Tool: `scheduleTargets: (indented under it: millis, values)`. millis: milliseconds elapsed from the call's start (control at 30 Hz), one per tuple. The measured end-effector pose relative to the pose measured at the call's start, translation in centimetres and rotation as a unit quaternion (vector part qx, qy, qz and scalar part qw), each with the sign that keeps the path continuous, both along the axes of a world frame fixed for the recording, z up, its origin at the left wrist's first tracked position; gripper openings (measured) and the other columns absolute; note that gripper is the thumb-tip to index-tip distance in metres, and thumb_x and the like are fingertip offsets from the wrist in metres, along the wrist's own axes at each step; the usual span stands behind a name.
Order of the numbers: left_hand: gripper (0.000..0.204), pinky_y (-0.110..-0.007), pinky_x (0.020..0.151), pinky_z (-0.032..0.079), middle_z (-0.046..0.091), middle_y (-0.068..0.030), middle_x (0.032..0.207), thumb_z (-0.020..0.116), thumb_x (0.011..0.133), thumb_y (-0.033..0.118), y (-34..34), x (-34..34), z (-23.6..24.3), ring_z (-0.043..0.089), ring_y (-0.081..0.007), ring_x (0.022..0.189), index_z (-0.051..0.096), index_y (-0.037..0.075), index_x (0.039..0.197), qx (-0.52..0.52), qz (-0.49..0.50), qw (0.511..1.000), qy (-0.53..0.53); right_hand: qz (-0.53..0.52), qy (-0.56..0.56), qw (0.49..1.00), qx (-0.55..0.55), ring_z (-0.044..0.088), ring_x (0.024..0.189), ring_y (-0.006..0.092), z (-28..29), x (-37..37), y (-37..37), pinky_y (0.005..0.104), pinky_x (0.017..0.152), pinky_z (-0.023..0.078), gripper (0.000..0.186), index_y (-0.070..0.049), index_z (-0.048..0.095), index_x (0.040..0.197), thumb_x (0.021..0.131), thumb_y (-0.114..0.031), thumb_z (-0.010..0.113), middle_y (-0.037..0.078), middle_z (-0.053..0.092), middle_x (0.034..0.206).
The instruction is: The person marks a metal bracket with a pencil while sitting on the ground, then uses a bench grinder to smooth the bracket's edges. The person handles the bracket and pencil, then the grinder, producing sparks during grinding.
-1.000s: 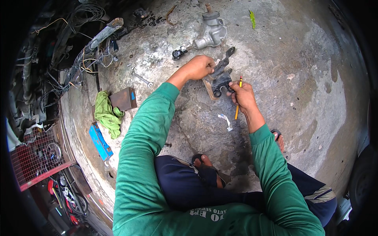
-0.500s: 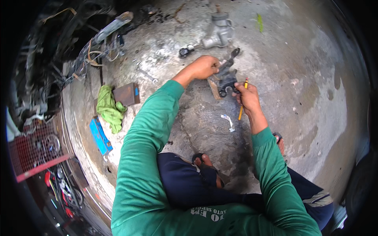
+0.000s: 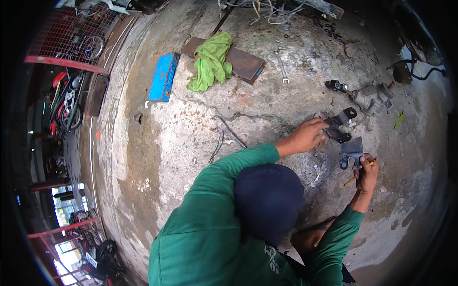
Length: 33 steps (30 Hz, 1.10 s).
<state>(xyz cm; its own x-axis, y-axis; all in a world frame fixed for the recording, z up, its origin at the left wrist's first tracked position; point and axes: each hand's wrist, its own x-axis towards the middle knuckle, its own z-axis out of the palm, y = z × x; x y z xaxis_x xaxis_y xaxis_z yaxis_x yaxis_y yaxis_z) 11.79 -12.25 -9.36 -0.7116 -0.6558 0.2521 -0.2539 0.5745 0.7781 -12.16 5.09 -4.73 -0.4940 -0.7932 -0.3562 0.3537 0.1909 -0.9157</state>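
My left hand has its fingers closed on the near end of a black metal bracket with round holes at its ends. To the right, my right hand grips a smaller dark metal plate bracket with rounded lugs. A yellow pencil is also tucked in that hand, slanting across its fingers. The two brackets are close together with a small gap between them. Just beyond the black bracket lies a grey metal gearbox-like housing with a dark joint at one end.
On the concrete lie a wrench, a pliers-like metal tool and a white scrap. Farther left, a green cloth drapes over a brown metal block beside a blue case. Wires lie at the far edge.
The view has swung left, so the hands appear farther right. The two brackets, earlier close against each other, are now slightly apart. The pencil stays in my right hand.
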Motion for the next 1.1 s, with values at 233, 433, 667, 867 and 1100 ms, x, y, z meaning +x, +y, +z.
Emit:
scheduleTargets:
  millis: [233,433,667,867,1100]
  values:
    - [0.042,-0.049,0.104,0.041,0.057,-0.0187,0.121,0.076,0.087,0.027,4.8,18.8,-0.6,0.051,-0.0402,0.122,0.059,0.002,0.117,0.033,0.38,0.907,-0.177,0.159,0.063,0.985,0.025,0.051,0.045,0.0099,5.5,0.5,-4.2,0.0225,0.04,0.035,0.019,-0.001,0.063,0.087,0.087,-0.017,0.071,0.005,0.061,0.065]
    - [0.12,-0.061,0.111,0.033,0.037,-0.0235,0.15,0.083,0.071,0.061,0.3,22.3,-1.1,0.037,-0.0417,0.139,0.025,-0.007,0.152,0.246,0.513,0.712,-0.412,0.303,0.142,0.942,0.027,0.044,0.052,0.0051,5.6,10.2,-12.4,0.0257,0.049,0.035,0.022,-0.004,0.062,0.075,0.09,-0.016,0.074,-0.004,0.051,0.062]
    - [0.122,-0.065,0.113,0.027,0.033,-0.023,0.154,0.085,0.072,0.049,1.5,23.1,-0.9,0.029,-0.0414,0.144,0.016,-0.007,0.155,0.237,0.498,0.731,-0.402,0.262,0.029,0.964,0.021,0.044,0.044,0.0074,6.0,15.0,-15.3,0.0263,0.041,0.031,0.019,-0.005,0.063,0.08,0.094,-0.016,0.07,-0.003,0.052,0.061]
    - [0.099,-0.063,0.114,0.026,0.038,-0.0233,0.147,0.081,0.072,0.049,1.6,24.5,-0.7,0.033,-0.0422,0.14,0.038,-0.006,0.142,0.245,0.418,0.717,-0.5,0.217,0.013,0.976,0.019,0.064,0.057,0.0107,7.0,14.6,-15.4,0.0267,0.044,0.039,0.015,-0.003,0.067,0.086,0.093,-0.016,0.072,0.004,0.065,0.069]
    - [0.09,-0.049,0.107,0.04,0.043,-0.0224,0.137,0.082,0.071,0.027,0.7,22.4,-0.3,0.048,-0.0374,0.129,0.034,-0.009,0.138,0.232,0.447,0.772,-0.388,0.203,0.02,0.979,0.027,0.049,0.044,0.0094,8.4,13.5,-15.0,0.0282,0.041,0.037,0.017,-0.003,0.065,0.084,0.094,-0.016,0.07,0.007,0.065,0.066]
